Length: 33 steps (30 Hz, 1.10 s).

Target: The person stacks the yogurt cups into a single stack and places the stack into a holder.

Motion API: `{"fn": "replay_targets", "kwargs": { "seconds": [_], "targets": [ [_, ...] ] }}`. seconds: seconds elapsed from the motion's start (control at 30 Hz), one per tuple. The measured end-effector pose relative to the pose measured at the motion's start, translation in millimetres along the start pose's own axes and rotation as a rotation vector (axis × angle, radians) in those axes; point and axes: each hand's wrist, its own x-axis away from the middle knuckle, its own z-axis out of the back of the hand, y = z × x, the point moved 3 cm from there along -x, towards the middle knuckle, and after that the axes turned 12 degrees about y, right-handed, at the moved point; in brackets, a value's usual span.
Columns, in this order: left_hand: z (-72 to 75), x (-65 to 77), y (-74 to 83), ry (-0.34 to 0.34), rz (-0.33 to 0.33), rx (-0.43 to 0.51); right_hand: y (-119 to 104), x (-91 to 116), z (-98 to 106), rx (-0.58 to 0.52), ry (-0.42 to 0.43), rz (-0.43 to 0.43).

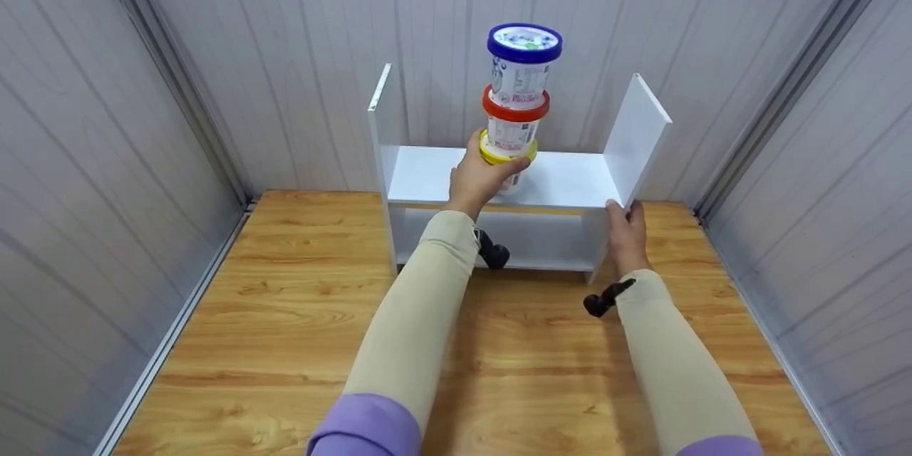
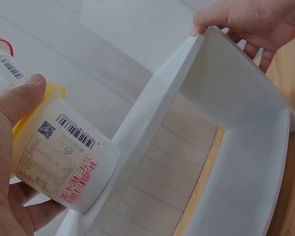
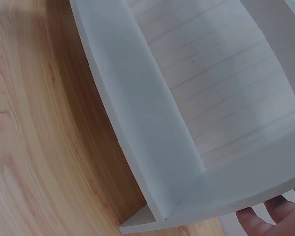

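Observation:
Three paper tubs stand stacked at the upper board of a white shelf (image 1: 570, 178). Lowest is the yellow-lidded tub (image 2: 64, 157), above it the red-lidded tub (image 1: 511, 134), and on top the blue-lidded tub (image 1: 524, 78). My left hand (image 1: 474, 177) grips the yellow-lidded tub near its lid, with the thumb on one side and fingers round the other. In the left wrist view, that tub's base meets the board's edge. My right hand (image 1: 628, 236) holds the shelf's right side panel (image 1: 641, 132), thumb at the front edge and fingers on the outer face.
The shelf stands on a wood-grain table (image 1: 306, 313) near the back wall (image 1: 328, 50). Its lower board (image 3: 132, 93) lies just above the tabletop. Grey panelled walls rise at the left (image 1: 78, 157) and right (image 1: 826, 178).

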Motion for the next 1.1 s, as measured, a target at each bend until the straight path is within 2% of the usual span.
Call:
{"fn": "replay_targets", "kwargs": {
  "seconds": [0.17,0.37,0.57,0.73,0.9,1.1],
  "targets": [
    [0.5,-4.5,-0.6,0.013,0.013,0.012,-12,10,-3,-0.013,-0.007,0.016],
    [1.7,-6.0,-4.2,0.013,0.021,0.023,3,-1,-6,0.0,-0.006,0.003],
    [3.5,-8.4,-2.3,0.022,-0.006,0.023,-17,17,-7,-0.009,-0.026,0.07],
    [7.1,-10.1,-4.2,0.035,-0.021,0.021,-10,7,-12,-0.007,-0.029,0.061],
    [10.3,-9.8,-7.9,0.045,-0.044,-0.039,4,-8,-15,0.03,-0.029,0.051],
    [17.6,-4.3,-12.0,0.056,-0.056,-0.151,3,-15,-10,0.109,-0.026,0.065]
  ]
}}
